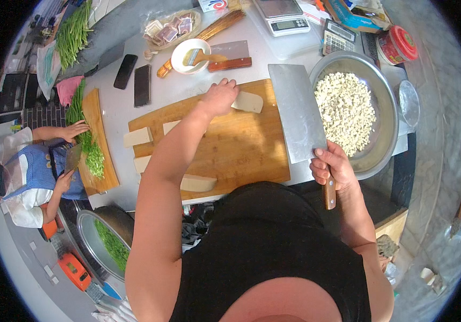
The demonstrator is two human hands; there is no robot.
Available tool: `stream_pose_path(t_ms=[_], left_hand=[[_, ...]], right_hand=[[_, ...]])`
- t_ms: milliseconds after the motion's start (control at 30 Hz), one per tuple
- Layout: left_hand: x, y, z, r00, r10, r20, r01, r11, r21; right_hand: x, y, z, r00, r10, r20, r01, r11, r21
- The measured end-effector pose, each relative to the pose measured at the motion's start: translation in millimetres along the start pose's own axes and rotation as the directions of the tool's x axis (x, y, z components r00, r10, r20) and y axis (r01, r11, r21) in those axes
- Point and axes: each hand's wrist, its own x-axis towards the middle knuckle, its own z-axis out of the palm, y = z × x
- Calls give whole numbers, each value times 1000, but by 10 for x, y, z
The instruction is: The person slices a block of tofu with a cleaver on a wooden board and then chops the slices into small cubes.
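Observation:
My right hand [332, 167] grips the wooden handle of a broad cleaver [298, 114], its blade held up between the cutting board and the steel basin. At the far part of the wooden cutting board [250, 149], my left hand [220, 98] has its fingers curled over the left end of a pale tofu block [249, 102]. Its thumb is hidden. More blocks lie along the board's left side and near edge: one tofu block [138, 137] overhangs the left edge, and another [199, 183] is partly behind my forearm. Small pale cubes [345, 112] fill much of the steel basin [385, 120].
Beyond the board are a white bowl [178, 56] with a brush, a second cleaver [230, 63], two phones [142, 85], a kitchen scale [288, 25] and a calculator [338, 38]. At left, a co-worker [39, 165] holds a knife at a board [107, 171] with chopped greens.

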Motion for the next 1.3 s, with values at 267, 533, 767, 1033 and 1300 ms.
stream_pose_path(t_ms=[267, 533, 767, 1033, 1300], left_hand=[[-47, 56, 2, 999, 41, -34, -40, 998, 44], [21, 147, -105, 988, -84, -127, 79, 996, -49], [141, 82, -25, 993, -121, 18, 120, 993, 13], [-1120, 105, -43, 918, -234, -322, 154, 955, -254], [-2787, 438, 695, 991, -109, -74, 103, 992, -75]], right_hand=[[16, 34, -60, 1000, -1, -4, 1, 1000, 0], [26, 40, -83, 1000, -1, -26, 0, 1000, -17], [-36, 82, -32, 998, 9, -65, -16, 993, -117], [158, 364, -104, 982, -186, 34, 124, 496, -860], [447, 678, 234, 971, -49, 235, 239, 126, -963]])
